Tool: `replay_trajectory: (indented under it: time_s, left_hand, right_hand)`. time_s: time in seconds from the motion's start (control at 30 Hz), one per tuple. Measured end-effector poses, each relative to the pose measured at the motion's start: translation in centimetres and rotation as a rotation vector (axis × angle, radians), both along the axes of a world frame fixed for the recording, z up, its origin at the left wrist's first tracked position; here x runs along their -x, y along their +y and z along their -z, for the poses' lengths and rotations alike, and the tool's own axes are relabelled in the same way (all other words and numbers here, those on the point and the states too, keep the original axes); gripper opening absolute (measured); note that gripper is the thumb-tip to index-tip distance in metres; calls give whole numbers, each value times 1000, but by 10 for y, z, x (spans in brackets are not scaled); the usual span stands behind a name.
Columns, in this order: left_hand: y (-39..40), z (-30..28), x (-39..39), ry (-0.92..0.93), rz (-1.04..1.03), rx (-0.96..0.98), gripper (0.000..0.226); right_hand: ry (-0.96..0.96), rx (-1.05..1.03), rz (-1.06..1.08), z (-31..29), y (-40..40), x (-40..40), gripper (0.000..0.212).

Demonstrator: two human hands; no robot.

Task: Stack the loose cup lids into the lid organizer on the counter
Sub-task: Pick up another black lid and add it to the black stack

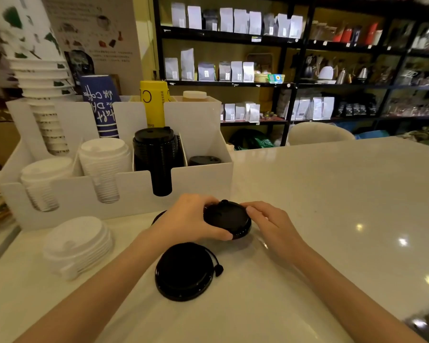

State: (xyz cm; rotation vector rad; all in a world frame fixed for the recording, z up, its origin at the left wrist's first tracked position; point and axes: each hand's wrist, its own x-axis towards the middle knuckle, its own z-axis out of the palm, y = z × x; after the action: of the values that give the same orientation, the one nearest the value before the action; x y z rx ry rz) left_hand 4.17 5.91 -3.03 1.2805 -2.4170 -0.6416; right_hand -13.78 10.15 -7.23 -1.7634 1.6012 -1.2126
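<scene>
Both hands hold one small stack of black lids [227,220] just above the counter [332,194], the left hand [187,219] wrapped around it and the right hand [270,222] pinching its edge. If the grip slips, the lids could slide apart and fall. The organizer [203,179] stands just behind, its middle slot already full of black lids [156,154], and another black lid [183,271] and a white pile [78,246] wait close by.
</scene>
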Motion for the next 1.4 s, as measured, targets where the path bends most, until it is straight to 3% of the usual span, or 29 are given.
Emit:
replay_trajectory:
  time_s: [0.3, 0.4, 0.5, 0.83, 1.2, 1.4]
  left_hand:
    - [-14, -49, -33, 407, -26, -42, 60]
    - [-19, -63, -42, 583, -77, 17, 67]
    - [-27, -77, -50, 735, -112, 85, 57]
    - [-76, -87, -80, 954, -169, 270, 30]
    - [-109, -64, -94, 621, -245, 348, 27]
    - [-108, -60, -88, 476, -336, 301, 43]
  right_hand:
    - [-93, 174, -38, -48, -20, -16, 30]
    - [-112, 230, -64, -68, -32, -24, 31]
    - [-132, 255, -88, -84, -47, -36, 32]
    - [-234, 324, -359, -110, -101, -83, 36]
    - [-203, 178, -346, -79, -136, -93, 41]
    - [-79, 225, -320, -71, -140, -92, 41]
